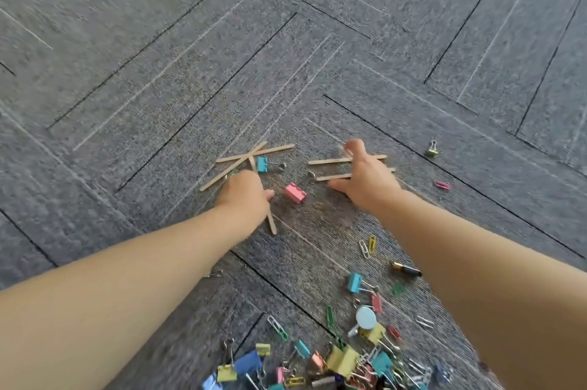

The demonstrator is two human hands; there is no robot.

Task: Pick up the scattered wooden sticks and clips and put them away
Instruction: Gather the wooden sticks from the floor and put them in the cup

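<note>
Three wooden sticks cross on the grey carpet at centre; the long flat one [273, 150] points right. My left hand [244, 194] is curled over them and grips one stick [272, 225], whose end pokes out below my wrist. Two more sticks [324, 162] lie parallel to the right. My right hand [365, 175] rests on them with fingers spread. A blue binder clip [262, 164] and a pink binder clip [295, 192] lie between my hands.
A heap of coloured binder and paper clips [343, 358] covers the carpet near me. Two loose paper clips [368, 245] and a black-and-gold object [406, 269] lie by my right forearm. A yellow-green clip [432, 150] and a small pink clip [442, 185] sit farther right.
</note>
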